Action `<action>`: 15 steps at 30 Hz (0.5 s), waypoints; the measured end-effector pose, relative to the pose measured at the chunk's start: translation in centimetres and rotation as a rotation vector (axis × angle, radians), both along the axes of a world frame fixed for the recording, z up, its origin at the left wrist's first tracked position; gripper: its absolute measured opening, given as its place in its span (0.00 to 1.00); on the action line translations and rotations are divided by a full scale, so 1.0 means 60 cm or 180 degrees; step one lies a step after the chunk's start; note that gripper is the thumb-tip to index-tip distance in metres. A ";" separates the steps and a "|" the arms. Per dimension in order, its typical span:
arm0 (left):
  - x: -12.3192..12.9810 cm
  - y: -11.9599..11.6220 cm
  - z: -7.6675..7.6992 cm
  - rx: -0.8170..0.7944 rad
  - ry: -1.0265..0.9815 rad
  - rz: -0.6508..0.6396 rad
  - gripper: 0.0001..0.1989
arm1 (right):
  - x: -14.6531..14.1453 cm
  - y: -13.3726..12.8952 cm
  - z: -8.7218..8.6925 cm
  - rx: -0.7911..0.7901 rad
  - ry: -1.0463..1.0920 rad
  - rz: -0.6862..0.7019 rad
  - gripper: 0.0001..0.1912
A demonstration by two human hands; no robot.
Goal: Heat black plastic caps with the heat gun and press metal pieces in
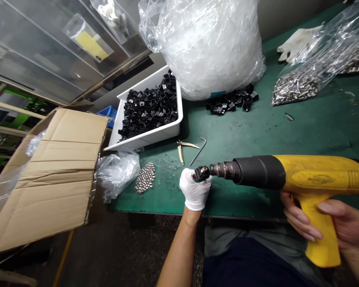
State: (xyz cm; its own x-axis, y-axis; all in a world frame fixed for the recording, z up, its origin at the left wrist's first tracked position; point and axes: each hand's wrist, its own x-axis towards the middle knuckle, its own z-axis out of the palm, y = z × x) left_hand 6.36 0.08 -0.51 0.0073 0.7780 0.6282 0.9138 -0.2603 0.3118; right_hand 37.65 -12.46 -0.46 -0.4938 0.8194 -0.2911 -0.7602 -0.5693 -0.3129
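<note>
My left hand (pixel 195 189), in a white glove, is closed around a small black plastic part (pixel 201 173) with a metal piece showing on its top. My bare right hand (pixel 326 223) grips the handle of a yellow heat gun (pixel 314 171). The gun's stepped metal nozzle (pixel 224 170) points left, its tip close beside the black part; whether they touch I cannot tell. Just beyond my left hand lie a pair of pliers (pixel 181 150) with pale handles and a hex key (pixel 198 152). A patch of small metal fittings (pixel 145 178) sits to the left.
A white bin (pixel 155 133) full of black parts stands at the back left, near a cardboard box (pixel 62 159). Behind are a large plastic bag (pixel 212 48), loose black parts (pixel 233 101), a bag of metal pieces (pixel 299 85) and a white glove (pixel 297 42). The green table's (pixel 164 203) front edge runs below my hands.
</note>
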 end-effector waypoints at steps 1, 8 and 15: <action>0.000 0.000 0.001 0.0019 0.0016 -0.0004 0.13 | 0.000 0.000 0.001 0.0013 0.0003 -0.0004 0.24; 0.001 0.001 0.002 0.0054 0.0077 -0.0014 0.13 | -0.003 0.002 0.004 0.0047 -0.0035 -0.0060 0.24; 0.002 0.001 0.001 0.0037 0.0108 0.0042 0.13 | -0.003 0.001 0.005 0.0098 -0.0054 -0.0101 0.24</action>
State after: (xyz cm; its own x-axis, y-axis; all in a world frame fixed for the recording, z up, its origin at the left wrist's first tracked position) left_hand 6.47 0.14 -0.46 0.0186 0.7708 0.6369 0.9271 -0.2517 0.2776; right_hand 37.44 -12.42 -0.19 -0.4627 0.8433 -0.2735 -0.7722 -0.5349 -0.3429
